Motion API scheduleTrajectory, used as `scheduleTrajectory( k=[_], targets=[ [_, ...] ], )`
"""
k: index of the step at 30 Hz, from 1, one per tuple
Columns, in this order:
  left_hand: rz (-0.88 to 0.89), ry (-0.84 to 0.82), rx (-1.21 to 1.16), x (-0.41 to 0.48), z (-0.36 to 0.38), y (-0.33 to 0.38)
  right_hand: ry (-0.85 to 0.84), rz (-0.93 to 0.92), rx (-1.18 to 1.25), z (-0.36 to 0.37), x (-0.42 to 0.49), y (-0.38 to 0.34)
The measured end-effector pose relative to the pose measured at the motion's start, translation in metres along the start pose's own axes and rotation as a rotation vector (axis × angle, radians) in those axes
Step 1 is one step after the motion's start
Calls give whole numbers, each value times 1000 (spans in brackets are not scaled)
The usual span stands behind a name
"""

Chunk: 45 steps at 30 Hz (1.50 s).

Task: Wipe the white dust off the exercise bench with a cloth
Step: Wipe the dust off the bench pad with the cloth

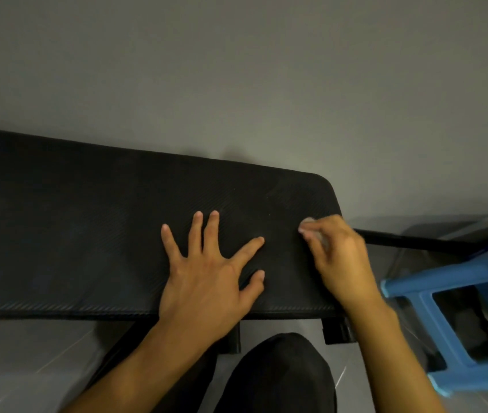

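Observation:
The black padded exercise bench [88, 228] runs from the left edge to a rounded end at the right. My left hand [207, 269] lies flat on the pad, palm down and fingers spread, near the front edge. My right hand [338, 257] is closed around a small pale cloth [309, 223] and presses it on the pad close to the bench's right end. Only a bit of the cloth shows past my fingertips, and the hand is blurred. I see no clear white dust on the dark surface.
A blue plastic stool [445, 317] stands at the right, close to my right forearm. A black bar [415, 241] of the bench frame sticks out to the right. My knee in dark trousers [281, 377] is below the bench. A grey wall [236, 70] lies behind it.

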<state>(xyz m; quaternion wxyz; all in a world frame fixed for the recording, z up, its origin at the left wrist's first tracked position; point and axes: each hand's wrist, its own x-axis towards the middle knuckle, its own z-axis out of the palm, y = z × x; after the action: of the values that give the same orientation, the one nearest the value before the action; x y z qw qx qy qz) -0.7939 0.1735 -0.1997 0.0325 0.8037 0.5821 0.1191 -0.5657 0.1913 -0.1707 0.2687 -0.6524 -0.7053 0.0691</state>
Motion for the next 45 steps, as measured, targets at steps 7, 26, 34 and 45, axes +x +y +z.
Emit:
scheduleTrajectory(
  k=[7,26,34,45],
  targets=[
    [5,0,4,-1,1,0,15,38,-19,7,-32,-27],
    [2,23,-27,0,-1,2,-115,-36,58,19,30,-31],
    [12,26,-34,0,-2,2,-198,-139,64,60,95,-73],
    [8,29,-68,0,-2,0,-155,-143,97,59,70,-63]
  ],
)
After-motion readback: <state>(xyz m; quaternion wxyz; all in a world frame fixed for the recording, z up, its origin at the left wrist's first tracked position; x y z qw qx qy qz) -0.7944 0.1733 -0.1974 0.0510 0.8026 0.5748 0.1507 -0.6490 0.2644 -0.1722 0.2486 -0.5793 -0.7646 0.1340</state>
